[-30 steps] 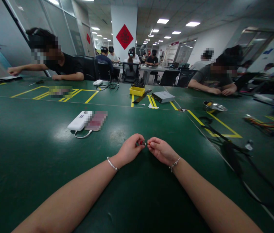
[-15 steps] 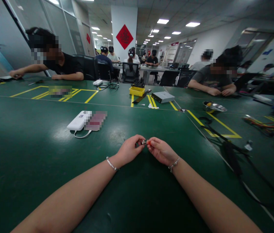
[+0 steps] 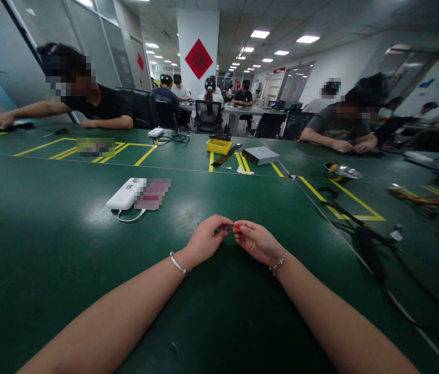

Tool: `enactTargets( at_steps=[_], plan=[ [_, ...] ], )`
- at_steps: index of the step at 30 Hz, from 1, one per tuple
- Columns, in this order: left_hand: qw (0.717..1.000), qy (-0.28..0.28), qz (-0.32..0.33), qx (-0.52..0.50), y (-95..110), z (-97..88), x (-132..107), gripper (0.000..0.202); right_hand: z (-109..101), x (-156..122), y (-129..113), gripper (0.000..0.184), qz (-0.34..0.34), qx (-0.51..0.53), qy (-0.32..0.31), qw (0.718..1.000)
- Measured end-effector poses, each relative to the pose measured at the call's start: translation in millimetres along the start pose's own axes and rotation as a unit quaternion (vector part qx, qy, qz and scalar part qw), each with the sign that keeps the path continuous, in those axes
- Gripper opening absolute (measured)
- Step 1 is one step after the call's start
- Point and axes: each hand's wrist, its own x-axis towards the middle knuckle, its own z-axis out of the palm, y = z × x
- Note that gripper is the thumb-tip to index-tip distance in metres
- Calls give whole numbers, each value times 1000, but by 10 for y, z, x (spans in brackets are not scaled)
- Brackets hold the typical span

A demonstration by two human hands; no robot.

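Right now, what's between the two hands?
Head view: a small dark part in the left hand and a small orange piece in the right hand; I can't tell whether they touch.

office-like workroom | green table (image 3: 219, 311), yellow markings (image 3: 211, 162) | black chairs (image 3: 271, 125) | ceiling lights (image 3: 307, 39) | people (image 3: 243, 97) apparently working at far table (image 3: 256, 109)

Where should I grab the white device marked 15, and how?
Probably its long left edge, left hand coming from the left, thumb on top: the white device lies flat, that edge is free, the blurred pinkish item sits close on its right, and the white cable loops by its near end.
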Motion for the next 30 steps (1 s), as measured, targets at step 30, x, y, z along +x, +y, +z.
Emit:
enactTargets(
  at_steps=[30],
  plan=[
    [987, 76, -8, 143, 119, 23, -27, 11, 293, 15, 170, 32, -131, -67, 167, 975]
  ],
)
